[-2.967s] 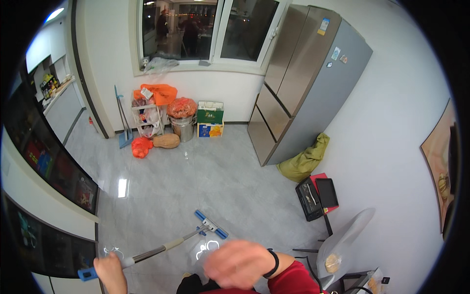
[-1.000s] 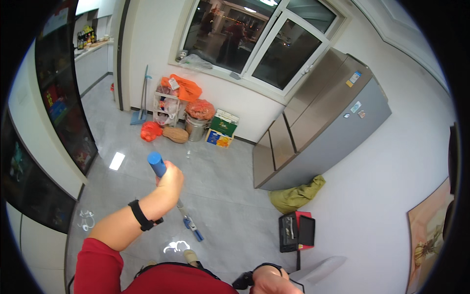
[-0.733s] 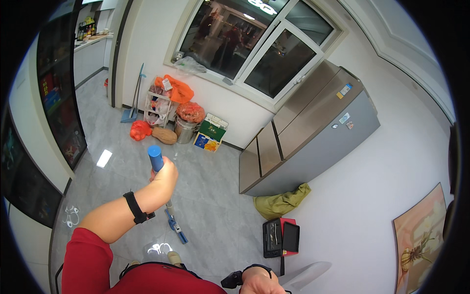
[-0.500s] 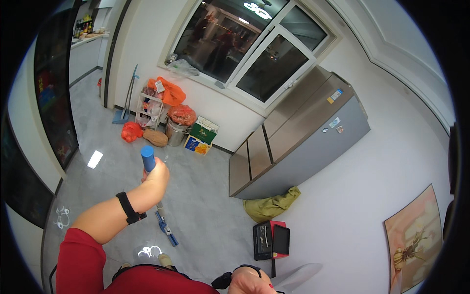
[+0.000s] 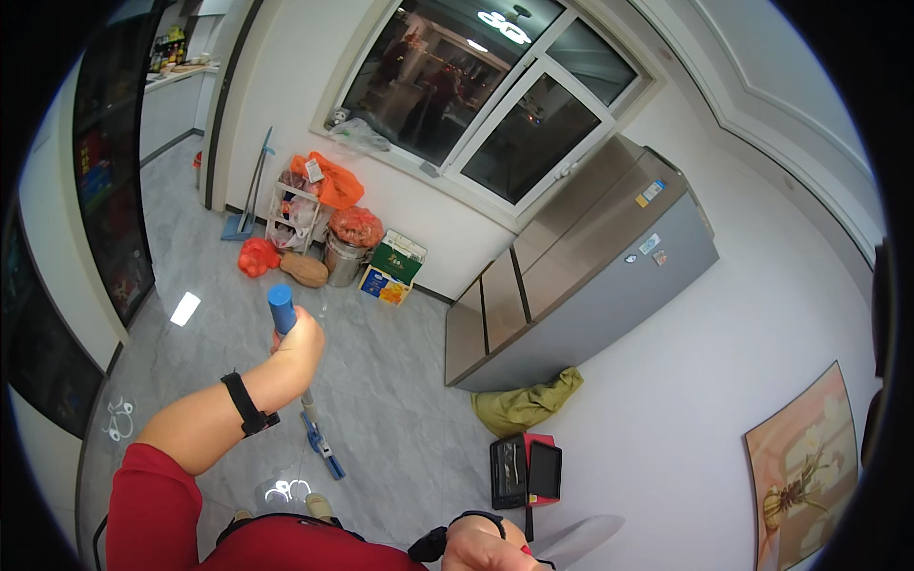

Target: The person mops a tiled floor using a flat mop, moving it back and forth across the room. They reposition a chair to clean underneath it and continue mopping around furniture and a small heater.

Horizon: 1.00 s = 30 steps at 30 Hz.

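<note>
My left hand (image 5: pixel 302 338) is closed around the blue grip of a mop (image 5: pixel 282 303), whose rounded end sticks up past the fist. Behind my wrist the pole is mostly hidden. It comes out below as a short grey length, and the narrow blue mop head (image 5: pixel 325 447) lies on the grey floor in front of my feet. Low at the right of my body is my right hand (image 5: pixel 483 550), cut by the lower edge. Its fingers cannot be made out, nor whether it holds anything.
A tall fridge (image 5: pixel 590 266) stands right, with an olive bag (image 5: pixel 526 403) and an open black-and-red case (image 5: pixel 526 470) near it. Along the far wall are a dustpan (image 5: pixel 238 226), a shelf rack (image 5: pixel 291 211), a pumpkin (image 5: pixel 304 270), a metal pot (image 5: pixel 343 260) and boxes (image 5: pixel 391 266).
My left hand and the mop grip have shifted slightly to the left. The mop head stays at nearly the same spot on the floor.
</note>
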Each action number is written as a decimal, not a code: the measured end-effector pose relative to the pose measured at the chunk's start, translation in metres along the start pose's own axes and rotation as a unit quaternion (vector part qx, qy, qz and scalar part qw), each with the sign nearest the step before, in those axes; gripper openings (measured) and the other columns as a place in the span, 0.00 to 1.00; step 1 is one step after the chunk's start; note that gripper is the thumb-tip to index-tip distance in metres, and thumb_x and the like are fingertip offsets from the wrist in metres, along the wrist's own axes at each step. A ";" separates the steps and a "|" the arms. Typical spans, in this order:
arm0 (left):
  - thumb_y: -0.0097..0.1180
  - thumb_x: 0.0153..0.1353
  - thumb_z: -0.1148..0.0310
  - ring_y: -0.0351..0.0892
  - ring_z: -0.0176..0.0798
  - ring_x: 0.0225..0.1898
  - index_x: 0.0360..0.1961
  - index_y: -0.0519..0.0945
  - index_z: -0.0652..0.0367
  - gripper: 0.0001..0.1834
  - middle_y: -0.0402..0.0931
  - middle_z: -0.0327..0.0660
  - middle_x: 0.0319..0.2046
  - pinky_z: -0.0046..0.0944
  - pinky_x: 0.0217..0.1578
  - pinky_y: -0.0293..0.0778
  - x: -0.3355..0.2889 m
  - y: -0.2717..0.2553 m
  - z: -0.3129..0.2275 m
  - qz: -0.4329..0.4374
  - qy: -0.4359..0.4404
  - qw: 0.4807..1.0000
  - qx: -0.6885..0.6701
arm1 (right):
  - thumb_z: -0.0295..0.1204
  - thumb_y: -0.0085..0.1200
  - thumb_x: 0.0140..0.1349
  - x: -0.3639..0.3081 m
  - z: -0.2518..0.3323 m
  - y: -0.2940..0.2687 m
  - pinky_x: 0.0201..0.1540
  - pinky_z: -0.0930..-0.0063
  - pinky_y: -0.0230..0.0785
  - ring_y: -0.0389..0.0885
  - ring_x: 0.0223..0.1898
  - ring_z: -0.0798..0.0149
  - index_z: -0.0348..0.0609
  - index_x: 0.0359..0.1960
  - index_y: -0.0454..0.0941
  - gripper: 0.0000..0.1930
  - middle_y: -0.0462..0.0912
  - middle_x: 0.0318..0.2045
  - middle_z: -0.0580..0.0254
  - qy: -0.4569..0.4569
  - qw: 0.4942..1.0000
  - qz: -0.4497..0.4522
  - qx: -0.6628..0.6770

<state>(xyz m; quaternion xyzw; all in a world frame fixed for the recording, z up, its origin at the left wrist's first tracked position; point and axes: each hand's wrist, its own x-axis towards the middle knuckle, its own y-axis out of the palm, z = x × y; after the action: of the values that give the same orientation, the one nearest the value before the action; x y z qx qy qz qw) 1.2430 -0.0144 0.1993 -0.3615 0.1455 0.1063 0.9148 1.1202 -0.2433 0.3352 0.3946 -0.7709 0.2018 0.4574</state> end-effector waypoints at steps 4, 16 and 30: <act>0.55 0.46 0.69 0.76 0.36 0.23 0.24 0.81 0.50 0.04 0.76 0.33 0.18 0.44 0.31 0.64 -0.002 -0.001 0.001 0.014 0.015 1.000 0.022 | 0.17 0.55 0.52 0.011 0.011 -0.004 0.37 0.87 0.75 0.74 0.39 0.69 0.41 0.33 0.76 0.08 0.74 0.38 0.63 0.206 0.971 -0.022 0.116; 0.55 0.47 0.68 0.77 0.36 0.25 0.25 0.82 0.50 0.05 0.77 0.33 0.20 0.44 0.33 0.65 -0.006 -0.006 0.002 0.025 0.001 1.000 0.015 | 0.21 0.53 0.55 0.028 -0.004 -0.021 0.35 0.72 0.79 0.77 0.37 0.58 0.36 0.33 0.76 0.04 0.74 0.37 0.53 0.327 0.905 0.049 0.267; 0.53 0.50 0.68 0.80 0.34 0.29 0.26 0.83 0.45 0.06 0.80 0.30 0.26 0.38 0.28 0.65 -0.005 0.000 0.003 -0.087 -0.100 0.990 -0.053 | 0.30 0.47 0.61 0.019 -0.007 -0.037 0.42 0.59 0.73 0.75 0.37 0.52 0.38 0.38 0.70 0.08 0.73 0.36 0.51 0.383 0.917 -0.111 0.025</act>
<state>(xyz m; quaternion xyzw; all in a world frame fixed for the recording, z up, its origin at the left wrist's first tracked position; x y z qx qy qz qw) 1.2391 -0.0123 0.2033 -0.4085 0.0156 0.0696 0.9100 1.1484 -0.2694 0.3530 0.3811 -0.4828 0.3046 0.7273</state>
